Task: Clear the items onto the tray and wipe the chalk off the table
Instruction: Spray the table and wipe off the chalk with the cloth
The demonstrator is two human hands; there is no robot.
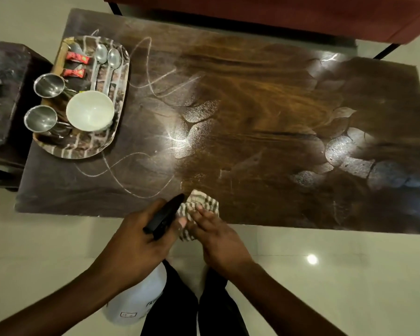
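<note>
At the lower centre of the frame, the left hand (136,241) grips the black trigger head of a white spray bottle (141,301), fingers curled round it, with the nozzle pointing toward the table (252,105). Just right of it, the right hand (218,238) lies with fairly straight fingers pressed on a bunched striped cloth (204,202). The cloth sits at the near edge of the table and partly hangs over it.

White chalk lines (143,197) loop across the left part of the dark wooden tabletop, while the middle and right show smeared, hazy patches.

In the upper left stands the patterned tray (83,154). It holds a white bowl (90,110), two steel cups (49,85) along its left side, two spoons (101,54) side by side and two red wrapped packets (78,58).
</note>
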